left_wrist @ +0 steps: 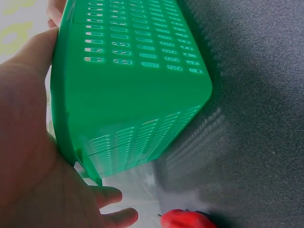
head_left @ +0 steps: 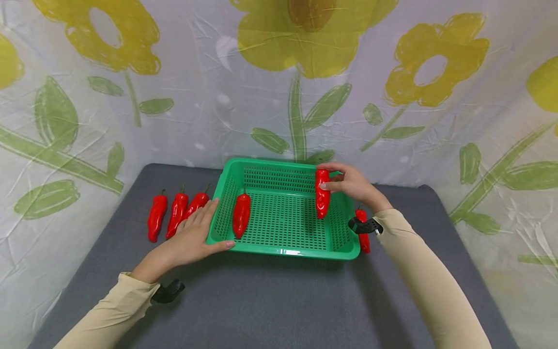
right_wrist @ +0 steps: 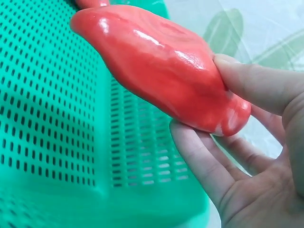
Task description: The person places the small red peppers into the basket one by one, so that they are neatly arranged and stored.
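Over the right part of the green plastic basket (head_left: 285, 251), my right hand (head_left: 354, 184) pinches a glossy red pepper (head_left: 322, 201) near its upper end between thumb and fingers. The pepper's tapered end points toward me, and its shine shows in the right wrist view. My left hand (head_left: 194, 237) rests at the basket's front left corner, fingers straight and spread, with the thumb along the front rim. Another red pepper (head_left: 241, 216) lies inside the basket, near its left wall.
Several red peppers (head_left: 157, 218) lie on the grey cloth-covered table (head_left: 270, 300) left of the basket, the nearest partly behind my left hand. One pepper (head_left: 364, 241) lies just right of the basket, partly hidden by my wrist strap. A flower-print curtain (head_left: 196, 106) hangs behind.
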Demonstrator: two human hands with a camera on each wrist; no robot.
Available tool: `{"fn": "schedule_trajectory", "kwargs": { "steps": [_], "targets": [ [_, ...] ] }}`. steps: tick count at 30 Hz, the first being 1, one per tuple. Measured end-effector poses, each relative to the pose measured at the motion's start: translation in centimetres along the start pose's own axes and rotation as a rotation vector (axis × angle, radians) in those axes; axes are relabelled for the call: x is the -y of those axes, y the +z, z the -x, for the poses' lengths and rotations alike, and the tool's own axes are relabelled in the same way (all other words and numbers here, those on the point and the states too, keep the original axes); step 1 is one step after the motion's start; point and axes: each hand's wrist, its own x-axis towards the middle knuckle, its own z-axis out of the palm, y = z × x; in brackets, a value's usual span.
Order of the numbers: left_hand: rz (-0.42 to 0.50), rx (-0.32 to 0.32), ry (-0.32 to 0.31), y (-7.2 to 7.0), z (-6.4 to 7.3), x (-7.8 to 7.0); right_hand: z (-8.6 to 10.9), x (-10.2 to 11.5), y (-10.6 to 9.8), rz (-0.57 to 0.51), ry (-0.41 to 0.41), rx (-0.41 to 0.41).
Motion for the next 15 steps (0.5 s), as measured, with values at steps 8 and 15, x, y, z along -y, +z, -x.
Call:
{"fn": "schedule_trajectory", "kwargs": {
  "steps": [8,15],
  "targets": [
    [0.009,0.01,-0.006,0.0,0.0,0.0,-0.7,-0.2,1.8,-0.012,-0.014,0.029],
    [0.014,0.007,-0.005,0.0,0.0,-0.1,-1.1,-0.5,2.9,-0.044,-0.012,0.043]
  ]
}}
